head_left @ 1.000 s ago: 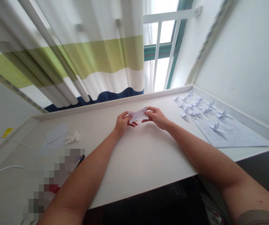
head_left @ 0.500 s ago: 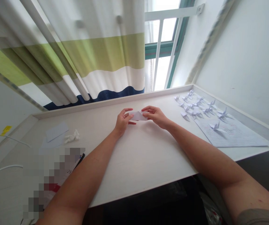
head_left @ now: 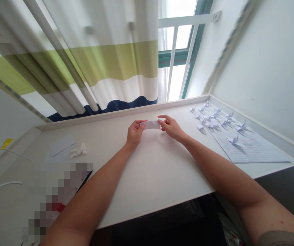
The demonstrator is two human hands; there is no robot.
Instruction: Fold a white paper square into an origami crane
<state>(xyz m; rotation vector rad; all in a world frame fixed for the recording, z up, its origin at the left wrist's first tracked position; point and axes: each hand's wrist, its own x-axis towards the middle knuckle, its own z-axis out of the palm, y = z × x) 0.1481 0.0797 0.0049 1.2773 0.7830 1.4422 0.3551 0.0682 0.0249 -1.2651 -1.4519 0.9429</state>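
A small piece of folded white paper [head_left: 152, 125] stretches between my two hands, held just above the white desk [head_left: 136, 191]. My left hand [head_left: 136, 132] pinches its left end, thumb in front and fingers behind. At the right end, my right hand [head_left: 169, 126] grips the paper between thumb and fingers, its index finger raised over the top. The paper bows slightly, and a faint diagonal line crosses its face. Some fingertips are hidden behind it.
Several folded paper cranes [head_left: 217, 114] stand at the back right, one on a lined sheet [head_left: 259, 148]. White paper sheets [head_left: 61, 146] and a crumpled tissue [head_left: 78, 150] lie at the left. White cables [head_left: 5, 183] cross the left edge. A raised rim [head_left: 98, 118] borders the desk's back.
The paper has changed from a shape with a peaked top to a flatter strip between my hands. My left fingers have closed in on it. The view has shifted slightly.
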